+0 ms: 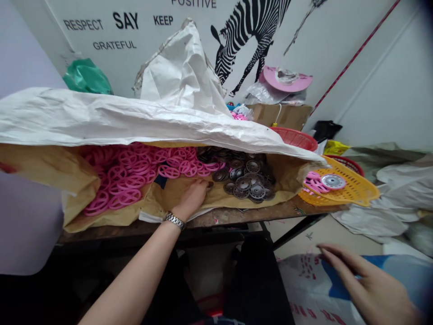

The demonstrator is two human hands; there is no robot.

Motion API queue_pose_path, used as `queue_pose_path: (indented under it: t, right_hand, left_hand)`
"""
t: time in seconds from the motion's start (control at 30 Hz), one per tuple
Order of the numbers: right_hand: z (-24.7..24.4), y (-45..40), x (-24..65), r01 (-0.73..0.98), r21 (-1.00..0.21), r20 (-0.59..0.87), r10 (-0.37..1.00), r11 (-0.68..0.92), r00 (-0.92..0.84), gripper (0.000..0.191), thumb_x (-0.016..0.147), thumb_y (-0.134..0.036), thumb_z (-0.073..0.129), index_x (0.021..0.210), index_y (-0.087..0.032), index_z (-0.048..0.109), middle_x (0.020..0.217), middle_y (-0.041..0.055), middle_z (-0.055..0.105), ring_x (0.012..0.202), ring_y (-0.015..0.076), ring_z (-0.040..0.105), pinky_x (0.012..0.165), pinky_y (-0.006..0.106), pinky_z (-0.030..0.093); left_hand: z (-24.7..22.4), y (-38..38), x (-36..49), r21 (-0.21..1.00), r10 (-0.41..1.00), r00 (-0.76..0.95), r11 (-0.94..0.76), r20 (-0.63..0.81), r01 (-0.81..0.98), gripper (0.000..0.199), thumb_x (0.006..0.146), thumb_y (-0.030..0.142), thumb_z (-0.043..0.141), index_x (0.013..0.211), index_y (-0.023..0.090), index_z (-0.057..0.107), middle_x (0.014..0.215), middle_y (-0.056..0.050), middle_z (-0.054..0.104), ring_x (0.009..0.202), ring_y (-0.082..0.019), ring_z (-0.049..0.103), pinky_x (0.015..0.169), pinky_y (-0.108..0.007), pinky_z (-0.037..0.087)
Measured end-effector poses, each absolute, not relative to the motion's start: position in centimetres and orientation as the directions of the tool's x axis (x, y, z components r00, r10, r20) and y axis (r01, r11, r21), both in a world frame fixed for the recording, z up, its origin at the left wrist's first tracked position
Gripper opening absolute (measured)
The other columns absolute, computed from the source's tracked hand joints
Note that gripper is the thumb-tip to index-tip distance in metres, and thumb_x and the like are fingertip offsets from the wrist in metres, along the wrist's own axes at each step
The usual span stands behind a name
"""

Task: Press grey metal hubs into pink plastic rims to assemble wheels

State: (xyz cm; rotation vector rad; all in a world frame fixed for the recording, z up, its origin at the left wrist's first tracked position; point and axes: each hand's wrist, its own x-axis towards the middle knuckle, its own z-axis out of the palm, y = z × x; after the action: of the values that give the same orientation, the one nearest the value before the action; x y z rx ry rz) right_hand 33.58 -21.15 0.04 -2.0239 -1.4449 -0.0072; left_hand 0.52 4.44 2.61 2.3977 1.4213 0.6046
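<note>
My left hand [193,197], a metal-band watch [174,220] on its wrist, lies low in the opened sack on bare brown paper lining [172,189]. Its fingers are bent and close together; something dark shows at the tips, too small to make out. Left of it is a heap of pink spoked plastic rings [126,174]. Just right of the fingertips lies a pile of grey slotted discs [252,180]. Down at the lower right, my right hand [375,286] hangs in the air, slightly blurred, fingers stretched out and nothing visible in it.
The white sack's upper edge [162,122] folds over the heaps. A yellow basket [358,183] at the table's right end holds pink rings with a grey disc on top. Behind are a red basket [296,137] and a cardboard box [284,115]. A printed bag [304,275] lies below.
</note>
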Motion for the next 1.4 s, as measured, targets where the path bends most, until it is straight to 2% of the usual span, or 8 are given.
queue_pose_path:
  t: [0.17,0.37,0.53,0.67,0.8,1.0,1.2,1.4]
  right_hand:
    - [1.9,-15.6,26.2,0.722,-0.682,0.311,0.939,0.112,0.149,0.031,0.091,-0.048,0.053,0.094,-0.026,0.074,0.097,0.0053,0.076,0.089,0.0231,0.072,0.081,0.033,0.057]
    - [2.6,-7.7,19.5,0.539,-0.817,0.279,0.959,0.205,0.058,0.032,0.091,-0.041,0.054,0.112,-0.021,0.067,0.113,0.0106,0.071,0.098,0.0248,0.067,0.092,0.039,0.051]
    - [0.5,-1.4,15.3,0.225,-0.968,0.118,0.992,0.107,0.033,0.043,0.081,-0.046,0.059,0.114,-0.018,0.059,0.101,0.011,0.072,0.087,0.0238,0.069,0.073,0.035,0.057]
    - [-0.6,0.9,13.0,0.222,-0.969,0.108,0.994,0.113,-0.036,0.032,0.079,-0.046,0.055,0.096,-0.019,0.058,0.076,0.0037,0.069,0.063,0.0193,0.065,0.057,0.03,0.054]
    - [-0.3,2.1,12.5,0.37,-0.916,0.127,0.987,0.153,-0.094,0.027,0.087,-0.042,0.049,0.094,-0.019,0.061,0.078,0.0038,0.071,0.064,0.018,0.065,0.06,0.028,0.054]
    - [0.8,6.1,12.3,0.751,-0.641,0.121,0.987,0.156,-0.103,0.029,0.093,-0.02,0.046,0.114,-0.015,0.066,0.121,0.0157,0.067,0.111,0.0268,0.063,0.096,0.039,0.046]
    - [1.0,8.1,11.0,0.932,-0.35,0.032,0.996,0.092,-0.086,0.03,0.095,-0.018,0.045,0.118,-0.016,0.064,0.126,0.018,0.062,0.105,0.0279,0.066,0.086,0.038,0.05]
    - [1.1,8.0,10.8,0.965,-0.251,0.035,0.997,0.079,-0.073,0.037,0.098,-0.021,0.039,0.132,-0.017,0.053,0.129,0.0181,0.061,0.102,0.0268,0.067,0.08,0.035,0.051]
  left_hand:
    - [1.8,3.8,-1.1,0.711,0.947,0.191,-0.321,0.26,0.626,0.02,0.091,0.021,0.046,0.09,0.017,0.066,0.096,-0.011,0.068,0.095,-0.025,0.062,0.093,-0.041,0.048]
    - [0.7,2.0,-2.0,0.963,0.992,0.026,-0.125,0.122,0.24,0.026,0.082,0.043,0.05,0.081,0.019,0.059,0.081,-0.004,0.061,0.07,-0.02,0.064,0.061,-0.034,0.059]
    - [0.6,0.5,-2.3,0.999,0.999,0.008,-0.052,0.052,0.003,0.032,0.074,0.05,0.061,0.077,0.019,0.057,0.078,-0.001,0.059,0.069,-0.018,0.064,0.062,-0.034,0.062]
    - [0.4,0.2,-2.7,0.993,1.0,0.012,-0.013,0.014,-0.114,0.035,0.075,0.051,0.064,0.084,0.019,0.057,0.076,0.0,0.063,0.065,-0.018,0.067,0.058,-0.032,0.06]
    - [-0.7,0.5,-3.0,0.978,0.999,-0.014,0.039,-0.043,-0.204,0.038,0.072,0.051,0.07,0.085,0.021,0.05,0.064,0.003,0.065,0.05,-0.017,0.065,0.048,-0.028,0.056]
    - [-1.5,0.7,-3.1,0.949,0.993,-0.07,0.066,-0.092,-0.309,0.039,0.072,0.048,0.072,0.086,0.021,0.048,0.062,0.007,0.061,0.047,-0.014,0.065,0.044,-0.022,0.05]
    - [-1.3,0.6,-3.4,0.923,0.991,-0.085,0.068,-0.108,-0.379,0.042,0.07,0.048,0.075,0.086,0.02,0.047,0.065,0.006,0.061,0.048,-0.014,0.064,0.046,-0.023,0.052]
    - [-1.3,0.5,-3.3,0.912,0.99,-0.096,0.058,-0.106,-0.406,0.038,0.071,0.044,0.074,0.084,0.02,0.048,0.064,0.006,0.061,0.049,-0.013,0.063,0.045,-0.021,0.05]
